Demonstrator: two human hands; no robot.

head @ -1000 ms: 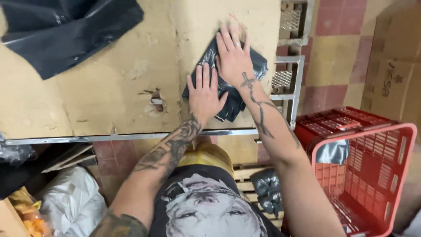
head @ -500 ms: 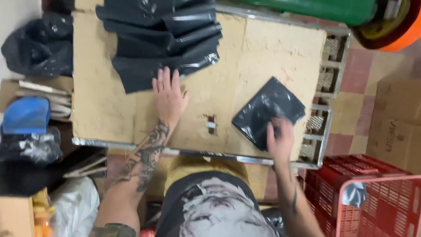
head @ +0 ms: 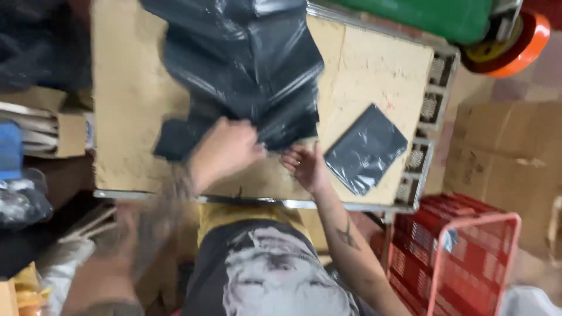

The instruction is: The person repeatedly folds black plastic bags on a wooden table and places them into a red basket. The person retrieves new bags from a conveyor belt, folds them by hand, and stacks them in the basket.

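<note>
Now | our left hand [head: 225, 149] grips the near edge of the black plastic bags [head: 246, 64] piled on the worn table [head: 374, 64] | our right hand [head: 304, 167], fingers loosely open, touches the same edge | a folded black bag [head: 366, 149] lies just right of it.

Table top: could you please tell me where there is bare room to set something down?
The table is bare along its left strip, beside the pile of black bags, and at the far right corner above the folded black bag. The middle front is crowded: the left hand and right hand meet at the pile's near edge.
</note>
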